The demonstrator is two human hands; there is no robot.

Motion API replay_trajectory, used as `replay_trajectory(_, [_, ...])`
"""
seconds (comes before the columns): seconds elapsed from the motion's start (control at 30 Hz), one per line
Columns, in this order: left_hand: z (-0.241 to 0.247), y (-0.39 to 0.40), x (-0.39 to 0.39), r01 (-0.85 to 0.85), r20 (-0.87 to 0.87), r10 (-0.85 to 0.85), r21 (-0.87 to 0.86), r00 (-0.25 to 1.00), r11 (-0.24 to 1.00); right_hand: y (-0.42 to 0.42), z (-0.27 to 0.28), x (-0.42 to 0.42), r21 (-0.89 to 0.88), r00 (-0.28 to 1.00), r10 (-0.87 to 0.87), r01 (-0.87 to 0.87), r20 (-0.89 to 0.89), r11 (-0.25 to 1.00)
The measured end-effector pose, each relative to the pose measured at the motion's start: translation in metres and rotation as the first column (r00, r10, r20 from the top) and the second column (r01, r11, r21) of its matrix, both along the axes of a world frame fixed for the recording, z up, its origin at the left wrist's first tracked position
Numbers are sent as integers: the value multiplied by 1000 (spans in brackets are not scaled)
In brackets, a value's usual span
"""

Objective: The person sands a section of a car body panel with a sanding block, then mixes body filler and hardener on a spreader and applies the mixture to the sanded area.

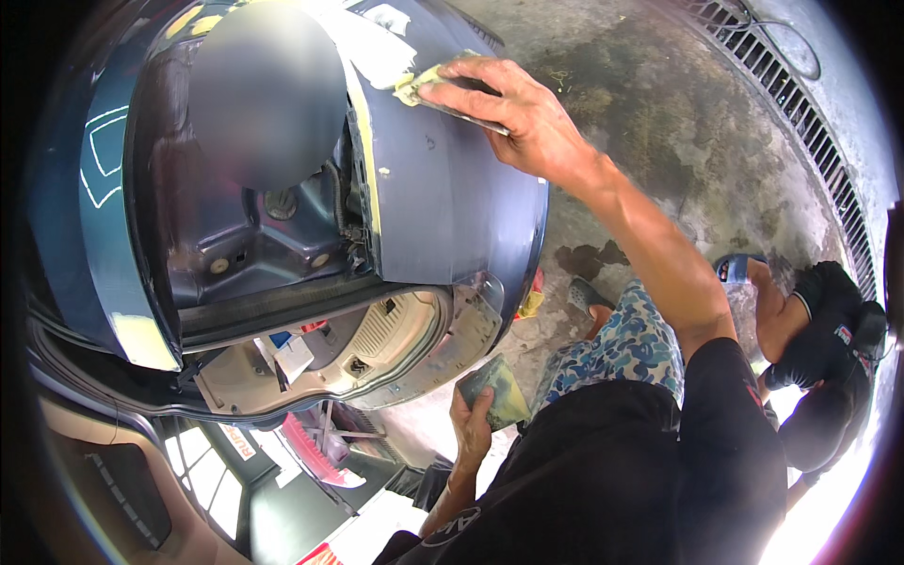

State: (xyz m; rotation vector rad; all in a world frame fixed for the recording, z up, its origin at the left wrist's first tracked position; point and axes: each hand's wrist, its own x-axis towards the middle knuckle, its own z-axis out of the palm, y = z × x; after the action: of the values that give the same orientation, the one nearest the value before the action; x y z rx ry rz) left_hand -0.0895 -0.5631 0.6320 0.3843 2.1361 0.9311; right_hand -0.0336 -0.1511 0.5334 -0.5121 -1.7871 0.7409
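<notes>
At the upper middle, my right hand (540, 120) grips a flat spreader (409, 92) smeared with yellow body filler. Its front edge is at the curved dark blue car panel (431, 191), next to a bright whitish patch (374, 56). Lower down, my left hand (474, 424) holds a flat board (498, 392) with yellowish-green smears, thumb on top. A strip of pale yellow filler (366, 155) follows the panel's edge. Beside it lies a dark recess (282, 244) in the bodywork, partly covered by a blurred oval.
A beige car interior (388, 332) with papers (289, 357) shows through an opening. Another person in black (823, 367) crouches at right. Along the concrete floor (692, 141) runs a slotted drain grate (805, 113). A pinkish-red part (314, 452) rests on a stand below the car.
</notes>
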Motion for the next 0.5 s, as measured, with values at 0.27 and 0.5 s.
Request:
replay_trajectory(0.27, [-6,0,1,-23,3,23,-15,1000,1000,0,-9,-3,17,1000,28,-28,7,999])
replay_trajectory(0.5, [-9,4,3,-30,3,30,-8,1000,1000,12,-5,-10,6,1000,30,-30,8,1000])
